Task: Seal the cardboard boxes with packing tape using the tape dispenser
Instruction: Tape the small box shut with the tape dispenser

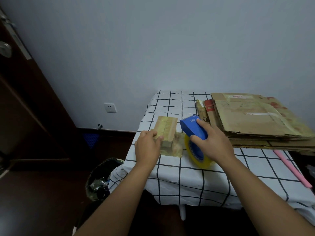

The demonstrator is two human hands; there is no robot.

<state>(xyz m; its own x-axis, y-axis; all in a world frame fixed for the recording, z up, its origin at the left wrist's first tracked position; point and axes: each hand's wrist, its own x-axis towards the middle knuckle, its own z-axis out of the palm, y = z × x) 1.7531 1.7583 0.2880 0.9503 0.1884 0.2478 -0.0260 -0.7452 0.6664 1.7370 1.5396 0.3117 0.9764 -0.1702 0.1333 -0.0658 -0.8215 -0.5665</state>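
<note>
The left hand is resting on the near left corner of a small cardboard box, fingers curled over its top edge and gripping it. The box is lying on a table covered in a checked cloth, already showing a strip of glossy tape along its top; a flattened flap or sheet under it, toward the right hand, is hard to make out. The right hand is gripping a blue tape dispenser just right of the box — index finger laid along the top, thumb wrapped round the near side. The yellowish tape roll is sitting below the palm, partly hidden by it; whether the dispenser's front edge is touching the box cannot be told. Beyond the right hand, a stack of flattened cardboard is running off the right frame edge. A pink strip is lying right of the right forearm. Below the left forearm, a dark waste bin is standing on the floor — its contents unclear.
</note>
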